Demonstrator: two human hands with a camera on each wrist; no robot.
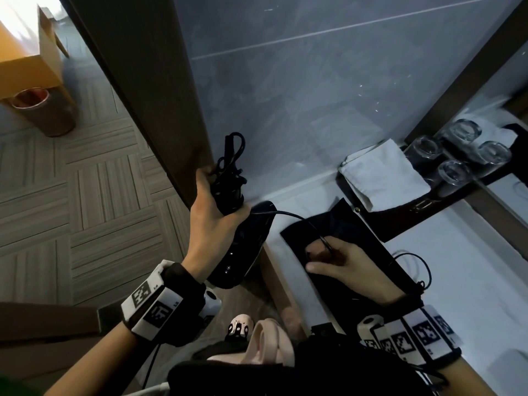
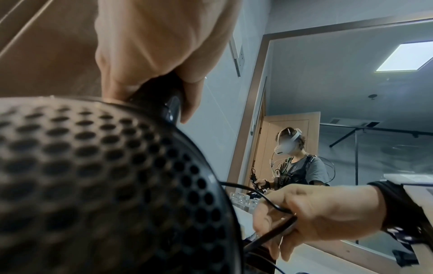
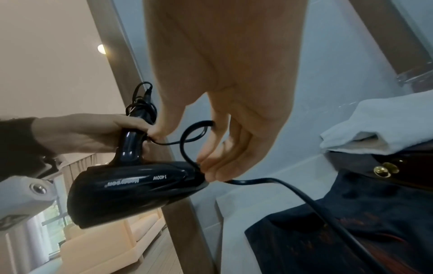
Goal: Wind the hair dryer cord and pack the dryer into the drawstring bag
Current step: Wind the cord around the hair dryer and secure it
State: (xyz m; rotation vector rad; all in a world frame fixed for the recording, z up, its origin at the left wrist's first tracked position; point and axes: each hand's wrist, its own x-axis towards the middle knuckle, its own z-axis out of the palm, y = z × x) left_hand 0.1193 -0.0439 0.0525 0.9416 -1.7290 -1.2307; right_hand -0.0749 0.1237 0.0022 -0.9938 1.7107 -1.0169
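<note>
A folded white towel (image 1: 383, 172) lay beyond the grip to the right, on a dark tray (image 1: 405, 207). Four upturned glasses (image 1: 454, 172) stood further right. Far left of the grip, what looked like a copper bin (image 1: 43, 111) sat on carpet.

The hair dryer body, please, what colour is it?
Glossy black hair dryer, clearest in the right wrist view.

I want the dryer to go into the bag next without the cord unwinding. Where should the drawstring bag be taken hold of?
Probably at its open mouth, the drawstring end nearest the person. The drawstring bag lies flat on the counter, so lift its top layer from above. The right hand is closest but pinches the cord.
</note>
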